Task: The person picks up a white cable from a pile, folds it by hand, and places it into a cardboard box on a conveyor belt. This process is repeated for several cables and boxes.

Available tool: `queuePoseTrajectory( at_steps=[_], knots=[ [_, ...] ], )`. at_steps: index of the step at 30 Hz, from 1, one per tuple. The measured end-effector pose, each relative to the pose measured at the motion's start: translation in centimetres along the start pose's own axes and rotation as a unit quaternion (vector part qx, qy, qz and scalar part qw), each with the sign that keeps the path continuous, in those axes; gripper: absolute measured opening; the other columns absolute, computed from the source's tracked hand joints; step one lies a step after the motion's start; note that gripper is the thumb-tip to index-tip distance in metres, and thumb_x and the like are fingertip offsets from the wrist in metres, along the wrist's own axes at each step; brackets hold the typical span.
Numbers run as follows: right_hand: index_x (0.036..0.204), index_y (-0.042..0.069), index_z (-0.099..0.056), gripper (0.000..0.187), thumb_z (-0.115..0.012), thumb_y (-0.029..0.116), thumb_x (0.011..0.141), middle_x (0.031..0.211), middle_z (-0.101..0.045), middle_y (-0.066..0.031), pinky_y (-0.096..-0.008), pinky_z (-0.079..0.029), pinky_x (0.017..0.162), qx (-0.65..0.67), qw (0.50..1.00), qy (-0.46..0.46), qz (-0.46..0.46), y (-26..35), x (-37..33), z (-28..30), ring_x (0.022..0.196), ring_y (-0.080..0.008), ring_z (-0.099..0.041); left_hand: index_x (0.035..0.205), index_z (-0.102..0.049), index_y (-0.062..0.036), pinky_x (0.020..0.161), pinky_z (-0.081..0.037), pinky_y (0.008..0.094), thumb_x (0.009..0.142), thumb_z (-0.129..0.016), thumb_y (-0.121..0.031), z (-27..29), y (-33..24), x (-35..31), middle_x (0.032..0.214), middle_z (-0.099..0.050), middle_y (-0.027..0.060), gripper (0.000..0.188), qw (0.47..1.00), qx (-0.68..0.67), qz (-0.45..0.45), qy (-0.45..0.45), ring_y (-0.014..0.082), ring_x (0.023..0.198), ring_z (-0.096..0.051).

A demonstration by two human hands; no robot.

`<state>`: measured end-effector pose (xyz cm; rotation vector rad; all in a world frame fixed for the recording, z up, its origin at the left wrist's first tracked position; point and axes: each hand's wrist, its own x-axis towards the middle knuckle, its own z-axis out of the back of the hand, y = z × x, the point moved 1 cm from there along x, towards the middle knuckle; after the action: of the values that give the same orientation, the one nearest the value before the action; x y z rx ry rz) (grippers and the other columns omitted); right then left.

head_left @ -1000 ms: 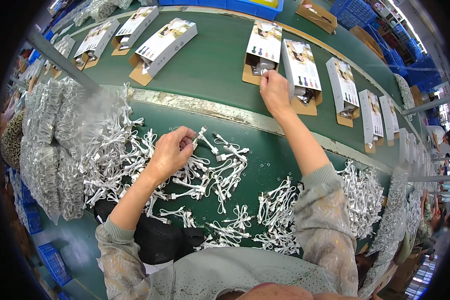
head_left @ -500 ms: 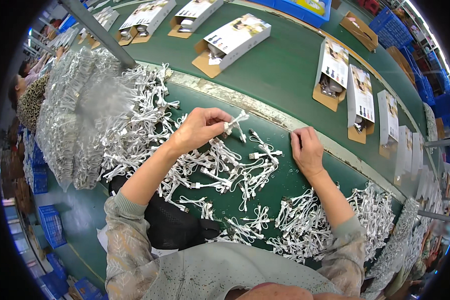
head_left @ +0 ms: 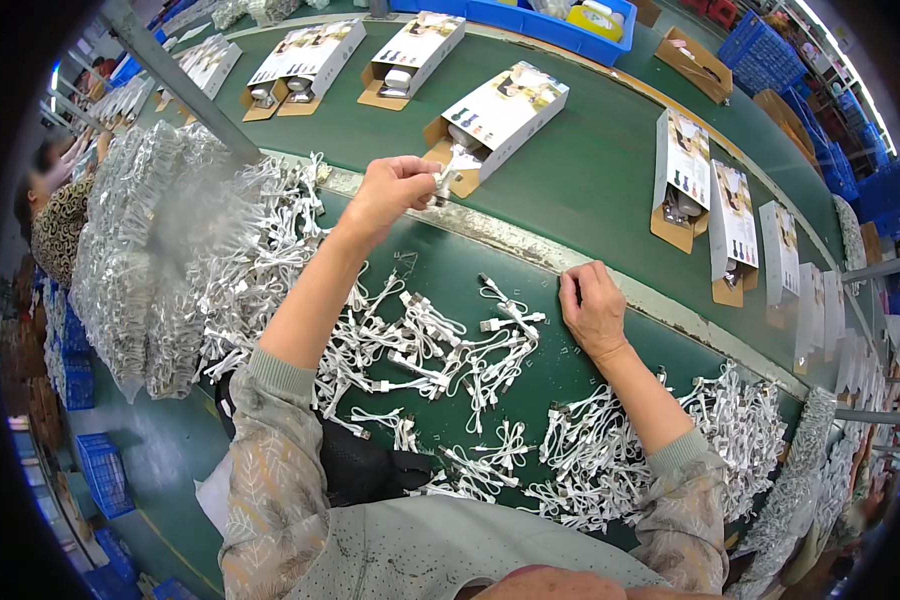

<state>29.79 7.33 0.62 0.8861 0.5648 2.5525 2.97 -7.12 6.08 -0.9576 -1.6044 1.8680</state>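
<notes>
My left hand [head_left: 395, 195] pinches a white USB cable [head_left: 457, 163], bundled short, between thumb and fingers. It holds the cable over the worn rail, at the open flap of a white printed box [head_left: 505, 108] lying on the green conveyor belt [head_left: 580, 180]. A whitish item shows inside that box's open end. My right hand [head_left: 594, 312] rests with curled fingers by the rail, nothing visible in it. Between my arms, loose white cables [head_left: 430, 335] lie scattered on the green worktable [head_left: 470, 250]. A denser cable heap [head_left: 610, 450] lies beside my right forearm.
Clear plastic bags of cables [head_left: 135, 270] pile up at the left, near a metal post [head_left: 185, 85]. More open boxes [head_left: 682, 170] stand along the belt. A blue tray [head_left: 530, 25] sits beyond it. Black fabric [head_left: 365, 465] lies near my left elbow. Other people are at far left.
My left hand has carried the cable away from the table to the nearest box's open end. The boxes have shifted rightward along the belt. My right hand stays by the rail.
</notes>
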Motion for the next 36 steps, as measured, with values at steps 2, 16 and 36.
queuePoseTrajectory(
  at_steps=[2,16,36],
  knots=[
    [0.076,0.004,-0.055,0.009,-0.064,0.004,0.077,0.076,-0.055,-0.0117,-0.0375,-0.048,0.056,0.017,1.000,0.002,-0.004,-0.2,0.0,0.1,0.065,-0.0298,-0.058,0.102,-0.065,0.0027,0.060,-0.047,0.0217,0.082,-0.063,-0.009,-0.4,-0.3,0.4,0.080,-0.062,0.0018,0.023,0.994,-0.088,0.042,0.044,0.0074,0.066,-0.055],
    [0.105,0.000,-0.057,0.025,-0.063,0.017,0.088,0.091,-0.061,-0.0030,-0.0217,-0.051,0.065,0.522,0.768,0.216,-0.303,4.6,4.7,-2.9,0.074,-0.0084,-0.058,0.105,-0.063,0.0007,0.060,-0.047,0.0208,0.086,-0.064,-0.014,-3.8,-0.4,-3.2,0.078,-0.058,-0.0031,0.024,0.939,-0.239,0.153,0.195,0.0053,0.066,-0.050],
    [0.080,-0.001,-0.054,0.007,-0.058,0.004,0.082,0.070,-0.054,-0.0061,-0.0273,-0.056,0.054,0.563,0.555,-0.258,-0.555,-5.2,6.4,-2.8,0.060,-0.0146,-0.056,0.099,-0.063,-0.0031,0.059,-0.050,0.0211,0.083,-0.068,-0.011,-5.4,1.1,-2.9,0.077,-0.059,-0.0022,0.018,0.949,-0.194,0.186,0.164,0.0057,0.065,-0.055]
  ],
)
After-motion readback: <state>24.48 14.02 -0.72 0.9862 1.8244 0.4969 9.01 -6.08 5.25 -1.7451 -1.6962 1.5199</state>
